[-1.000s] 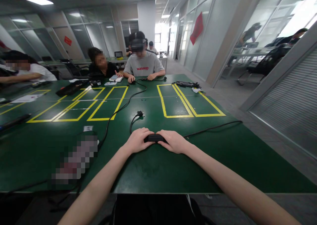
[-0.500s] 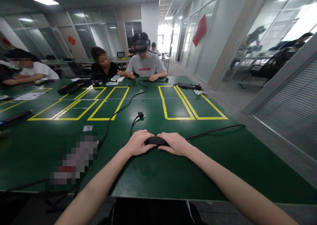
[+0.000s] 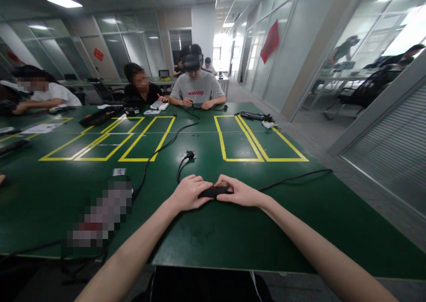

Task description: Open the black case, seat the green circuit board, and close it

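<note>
Here, in the head view, the left hand and right hand curl closed on the 2 ends of a black adapter at the near middle of the table; its plug lies just beyond. Judged step: a 2-handed grip on the adapter. Any further move calls for slack in the cord trailing right.

Both forearms bare from 7 and 5 o'clock up to the wrists, left hand and right hand bare too; black clothing at 6 o'clock, with a thin white strip on its right side.
</note>
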`<state>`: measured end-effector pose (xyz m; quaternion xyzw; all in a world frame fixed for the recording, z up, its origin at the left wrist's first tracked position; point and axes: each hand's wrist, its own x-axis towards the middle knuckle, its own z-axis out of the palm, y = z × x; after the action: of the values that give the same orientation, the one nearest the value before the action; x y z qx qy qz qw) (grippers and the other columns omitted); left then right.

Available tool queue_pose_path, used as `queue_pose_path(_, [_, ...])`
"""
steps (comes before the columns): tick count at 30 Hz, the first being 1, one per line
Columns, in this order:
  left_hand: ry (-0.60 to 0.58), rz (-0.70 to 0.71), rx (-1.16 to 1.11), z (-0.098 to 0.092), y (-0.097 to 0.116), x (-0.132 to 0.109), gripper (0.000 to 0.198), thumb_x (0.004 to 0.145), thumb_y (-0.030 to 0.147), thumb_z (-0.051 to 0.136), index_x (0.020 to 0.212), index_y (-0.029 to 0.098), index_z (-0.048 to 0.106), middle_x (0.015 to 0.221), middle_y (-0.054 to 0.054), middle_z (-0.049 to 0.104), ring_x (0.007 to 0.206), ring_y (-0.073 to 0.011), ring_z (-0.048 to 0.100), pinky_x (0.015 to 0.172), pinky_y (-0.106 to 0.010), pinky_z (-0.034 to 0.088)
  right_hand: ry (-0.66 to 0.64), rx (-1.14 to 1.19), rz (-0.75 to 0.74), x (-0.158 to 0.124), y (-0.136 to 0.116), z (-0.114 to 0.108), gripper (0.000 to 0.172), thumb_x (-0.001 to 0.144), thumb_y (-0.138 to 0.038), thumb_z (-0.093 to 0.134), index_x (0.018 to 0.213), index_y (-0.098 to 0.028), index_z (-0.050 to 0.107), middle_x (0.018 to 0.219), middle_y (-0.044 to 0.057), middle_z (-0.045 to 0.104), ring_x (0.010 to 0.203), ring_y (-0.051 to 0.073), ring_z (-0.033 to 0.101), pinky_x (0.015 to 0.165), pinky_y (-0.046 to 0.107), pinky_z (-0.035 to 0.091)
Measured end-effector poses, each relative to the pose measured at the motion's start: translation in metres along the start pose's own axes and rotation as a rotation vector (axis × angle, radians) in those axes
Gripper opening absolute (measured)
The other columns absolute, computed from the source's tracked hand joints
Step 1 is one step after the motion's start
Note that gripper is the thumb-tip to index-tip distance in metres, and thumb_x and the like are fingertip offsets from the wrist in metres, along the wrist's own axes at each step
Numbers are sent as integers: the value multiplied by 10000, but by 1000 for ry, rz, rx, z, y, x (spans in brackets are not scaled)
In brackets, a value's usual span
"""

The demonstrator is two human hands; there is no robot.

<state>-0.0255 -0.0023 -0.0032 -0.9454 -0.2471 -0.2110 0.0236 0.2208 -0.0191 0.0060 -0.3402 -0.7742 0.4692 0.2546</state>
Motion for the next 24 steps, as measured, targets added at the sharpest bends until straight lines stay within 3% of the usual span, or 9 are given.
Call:
queue_pose_path(3, [16,-29,-15,0,1,0,364,991,460,588,1178,166,695,921,-92,731,838,-221,679,791,-350,526,-24,113,34,3,-1,-1,389,826,-510,762,905,-201,540,870,3,661,777,152,572,688,264,436])
queue_pose_path(5, [76,-65,-40,-1,2,2,416,983,478,606,1264,179,671,994,-99,742,909,-235,692,846,-373,545,-25,243,96,4,-1,-2,406,843,-551,731,890,-208,520,805,1,684,626,114,514,566,234,370])
queue_pose_path(8, [205,-87,-17,-3,5,6,526,986,427,611,1460,210,541,1329,-139,681,1227,-285,632,1072,-468,486,43,457,194,0,-1,-14,422,853,-583,700,893,-227,477,755,-3,718,408,53,296,419,214,163])
queue_pose_path(10, [257,-94,20,-4,6,7,574,991,362,595,1533,226,460,1540,-142,527,1419,-307,498,1198,-530,369,189,580,199,-4,0,-32,436,841,-582,712,879,-235,451,773,0,733,367,29,206,396,211,105])
queue_pose_path(12, [224,-99,2,-2,4,6,576,991,331,584,1543,233,450,1619,-129,428,1490,-303,419,1233,-535,332,394,665,162,-9,4,-56,437,827,-572,729,881,-235,456,802,1,734,364,18,190,382,204,126])
queue_pose_path(16, [-2,-120,-149,7,0,1,439,974,365,627,1389,225,621,1469,-111,609,1370,-266,570,1144,-456,478,720,707,94,-15,20,-112,389,820,-557,706,897,-236,499,731,7,692,351,39,184,339,225,159])
queue_pose_path(19, [-56,-174,-185,12,-2,0,313,974,375,633,1234,225,720,1369,-95,687,1294,-257,631,1124,-446,499,1026,552,-21,-17,35,-146,415,812,-586,686,861,-262,431,737,-11,692,351,57,207,352,222,179])
queue_pose_path(21, [-47,-191,-191,13,-1,0,290,974,370,634,1208,229,732,1366,-89,689,1290,-254,634,1128,-444,497,1205,309,-58,-20,46,-160,460,786,-625,684,837,-271,394,744,-13,696,371,76,271,382,222,212])
queue_pose_path(24, [-44,-204,-208,12,0,1,278,971,359,639,1199,232,735,1365,-84,690,1293,-252,632,1132,-443,493,1310,-174,10,-31,64,-170,421,748,-617,681,848,-259,483,806,39,721,543,152,521,495,252,354])
